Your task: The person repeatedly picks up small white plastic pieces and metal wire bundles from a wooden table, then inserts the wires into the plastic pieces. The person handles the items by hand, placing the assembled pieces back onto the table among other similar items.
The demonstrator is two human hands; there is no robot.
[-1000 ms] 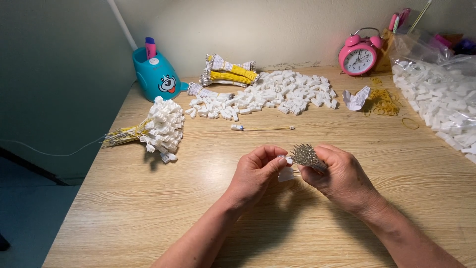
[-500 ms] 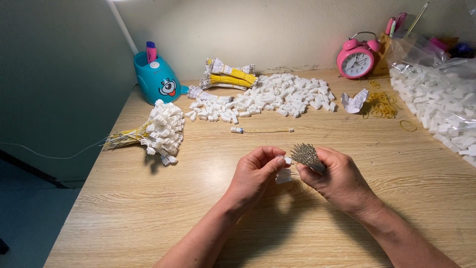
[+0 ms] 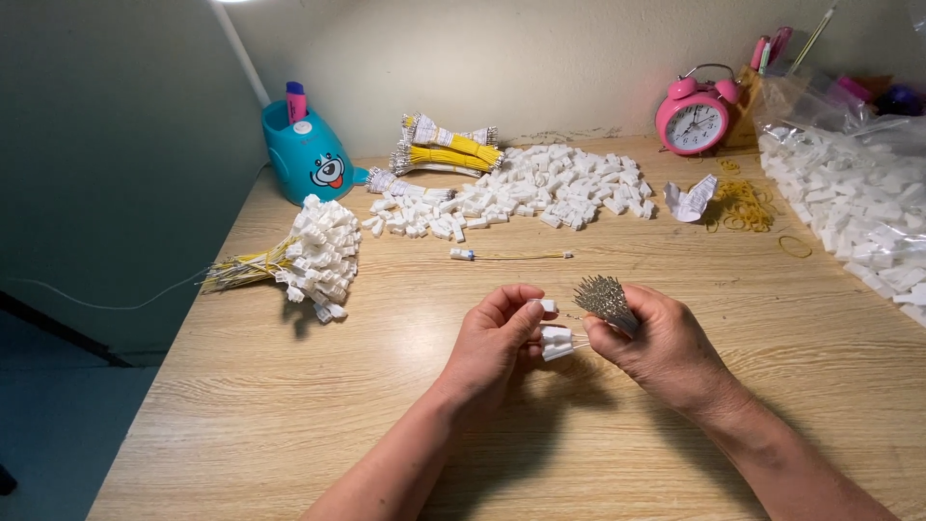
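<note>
Matt pale wood-grain table top (image 3: 289, 405). Small white plastic connector (image 3: 557, 342), smooth. Glinting metal wire tips (image 3: 604, 297) in a bundle. At 12 o'clock, matt white plastic pieces (image 3: 540, 188); at 1 o'clock, glossy pink clock (image 3: 693, 114); at 2 o'clock, clear shiny plastic bag (image 3: 849, 125).

A home piecework desk — heaped white plastic connectors (image 3: 540, 188), bundled yellow wires (image 3: 449, 147), a pink alarm clock (image 3: 696, 113) — against a plain wall.

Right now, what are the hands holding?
Left hand pinches small white connectors at the fingertips. Right hand grips a bundle of metal-tipped wires below the tips.
</note>
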